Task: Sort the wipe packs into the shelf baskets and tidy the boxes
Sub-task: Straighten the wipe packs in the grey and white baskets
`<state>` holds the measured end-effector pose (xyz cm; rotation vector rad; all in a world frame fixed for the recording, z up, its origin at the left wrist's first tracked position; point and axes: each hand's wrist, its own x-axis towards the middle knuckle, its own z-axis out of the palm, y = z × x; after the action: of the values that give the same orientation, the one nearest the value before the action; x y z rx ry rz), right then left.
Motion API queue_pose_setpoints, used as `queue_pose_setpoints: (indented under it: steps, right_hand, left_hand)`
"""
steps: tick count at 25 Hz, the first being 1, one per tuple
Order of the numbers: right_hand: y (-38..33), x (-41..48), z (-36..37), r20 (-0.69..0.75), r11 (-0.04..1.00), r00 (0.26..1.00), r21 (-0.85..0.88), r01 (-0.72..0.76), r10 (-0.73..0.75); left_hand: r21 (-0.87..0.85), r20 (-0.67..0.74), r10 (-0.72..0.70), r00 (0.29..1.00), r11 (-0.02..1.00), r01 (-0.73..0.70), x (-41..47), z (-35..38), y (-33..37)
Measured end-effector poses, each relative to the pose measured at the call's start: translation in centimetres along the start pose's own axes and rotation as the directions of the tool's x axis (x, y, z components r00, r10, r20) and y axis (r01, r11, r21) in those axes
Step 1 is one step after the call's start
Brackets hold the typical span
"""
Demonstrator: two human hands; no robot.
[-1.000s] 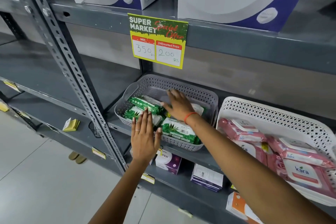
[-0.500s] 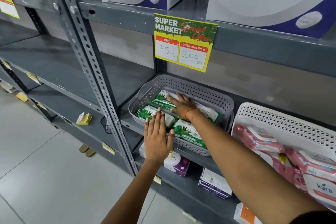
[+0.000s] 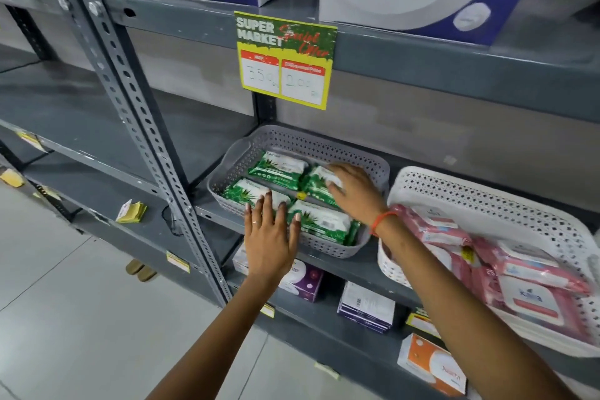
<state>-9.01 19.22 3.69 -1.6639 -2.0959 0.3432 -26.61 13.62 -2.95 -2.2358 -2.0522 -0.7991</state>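
Since a second ago, the right hand (image 3: 352, 190) has shifted from the middle of the grey basket (image 3: 373, 169) to its far right pack, and the green packs (image 3: 276, 169) now lie in neat pairs. This hand lies flat and open on that pack, gripping nothing. The left hand (image 3: 271, 237), also open with fingers spread, presses the near-left pack and the basket's front wall. The basket stands at the shelf (image 3: 350, 266) edge; too strong a pull could drag it off. Right of it, pink packs (image 3: 435, 227) fill the white basket (image 3: 487, 195).
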Motion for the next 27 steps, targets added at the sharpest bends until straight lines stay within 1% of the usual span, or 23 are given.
queue_pose_setpoints:
  steps: [1, 2, 3, 4, 5, 6, 7, 8, 9, 11, 12, 14, 16, 19, 24, 25, 27]
  right_hand:
    - [1.7, -1.6, -1.7, -0.061, 0.997, 0.996, 0.039, -0.06, 0.062]
    - [3.9, -3.2, -3.4, -0.091, 0.992, 0.988, 0.054, -0.118, 0.123]
    - [6.1, -4.7, -5.1, -0.06, 0.982, 0.981, 0.045, -0.181, 0.183]
    - [8.2, -6.1, -6.6, 0.045, 0.97, 0.97, 0.027, -0.242, 0.241]
    - [10.1, -7.5, -7.8, 0.206, 0.956, 0.935, -0.002, -0.294, 0.288]
    - [11.5, -8.2, -8.3, 0.366, 0.949, 0.878, -0.048, -0.312, 0.307]
    - [12.5, -8.4, -8.4, 0.481, 0.952, 0.823, -0.096, -0.292, 0.301]
    - [13.3, -8.3, -8.4, 0.532, 0.957, 0.796, -0.126, -0.263, 0.289]
    - [13.9, -8.1, -8.3, 0.514, 0.958, 0.808, -0.131, -0.257, 0.287]
    - [14.8, -7.3, -8.2, 0.359, 0.945, 0.875, -0.154, -0.288, 0.325]
    - [15.1, -7.0, -8.0, 0.272, 0.928, 0.895, -0.217, -0.302, 0.354]
    - [15.6, -7.1, -7.0, 0.179, 0.881, 0.899, -0.346, -0.321, 0.398]
    - [15.8, -7.5, -5.6, 0.142, 0.868, 0.899, -0.356, -0.345, 0.415]
    - [16.1, -7.9, -5.4, 0.127, 0.884, 0.91, -0.323, -0.338, 0.394]
    - [15.2, -8.3, -6.4, 0.19, 0.895, 0.902, -0.313, -0.319, 0.388]
    - [14.9, -8.6, -6.9, 0.197, 0.907, 0.902, -0.265, -0.328, 0.384]
    - [15.4, -10.2, -9.1, 0.229, 0.922, 0.893, -0.094, -0.375, 0.387]
  left_hand:
    - [0.025, 0.046, 0.023, 0.999, 0.999, -0.024, -0.3, 0.1, 1.4]
    - [0.035, 0.091, 0.076, 0.993, 0.996, -0.08, -0.8, 0.3, 3.2]
    - [0.019, 0.136, 0.146, 0.98, 0.988, -0.15, -1.4, 0.7, 5.1]
    - [-0.013, 0.183, 0.22, 0.958, 0.975, -0.221, -2.1, 1.1, 7.1]
    - [-0.044, 0.222, 0.285, 0.932, 0.958, -0.283, -2.7, 1.6, 9.2]
    - [-0.062, 0.246, 0.329, 0.912, 0.944, -0.324, -3.1, 2.1, 10.8]
    - [-0.07, 0.262, 0.35, 0.899, 0.936, -0.344, -3.3, 2.5, 11.9]
    - [-0.067, 0.269, 0.355, 0.895, 0.934, -0.35, -3.4, 2.7, 12.8]
    - [-0.059, 0.266, 0.352, 0.897, 0.935, -0.349, -3.4, 2.8, 13.5]
    - [-0.052, 0.252, 0.343, 0.905, 0.939, -0.341, -3.5, 2.9, 13.9]
    - [-0.054, 0.248, 0.34, 0.907, 0.94, -0.338, -3.6, 2.9, 13.9]
    - [-0.054, 0.244, 0.34, 0.908, 0.94, -0.337, -3.7, 2.8, 14.0]
    - [-0.05, 0.246, 0.338, 0.908, 0.94, -0.336, -3.8, 2.7, 14.0]
    - [-0.041, 0.256, 0.338, 0.906, 0.94, -0.339, -3.8, 2.6, 14.0]
    - [-0.024, 0.268, 0.338, 0.902, 0.939, -0.344, -3.7, 2.6, 13.9]
    - [-0.023, 0.268, 0.338, 0.902, 0.938, -0.345, -3.7, 2.5, 13.9]
    - [-0.014, 0.274, 0.334, 0.902, 0.939, -0.344, -3.8, 2.4, 13.9]
